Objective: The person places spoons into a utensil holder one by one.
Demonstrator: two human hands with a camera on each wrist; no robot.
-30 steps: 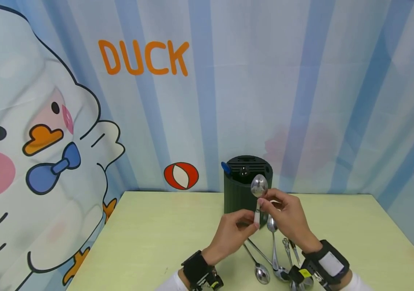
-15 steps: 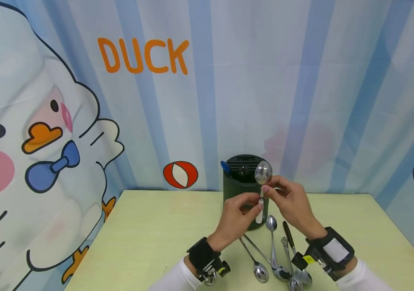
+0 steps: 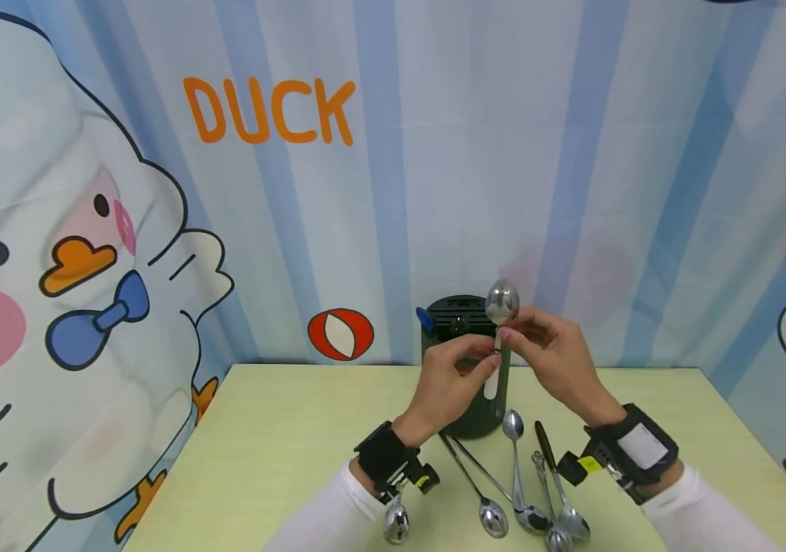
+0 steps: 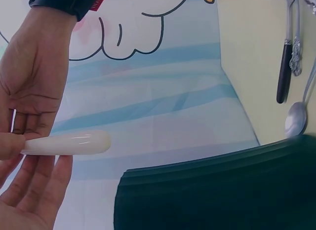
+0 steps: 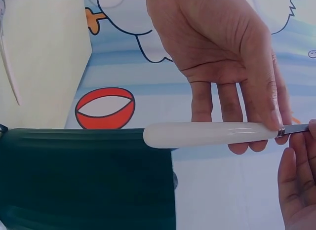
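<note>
A spoon with a shiny metal bowl (image 3: 502, 301) and a white handle (image 5: 207, 135) is held upright in front of a dark green utensil holder (image 3: 473, 420). My left hand (image 3: 449, 383) pinches the handle's upper end, by its metal collar. Higher up, my right hand (image 3: 557, 364) pinches the metal neck just under the bowl. The white handle (image 4: 79, 142) hangs free below the fingers, its rounded end beside the holder's wall in the head view. Both hands are close together, in the air over the table.
Several metal spoons (image 3: 493, 517) lie on the pale yellow table (image 3: 282, 429), in front of the holder. Among them is a piece with a black handle (image 3: 544, 446). A blue tip (image 3: 425, 318) sticks out of the holder's slotted top. A patterned curtain (image 3: 434, 153) hangs behind.
Both hands have raised the spoon and moved it slightly right, still gripping it. Another spoon on the table, near the left wrist, has come into fuller view.
</note>
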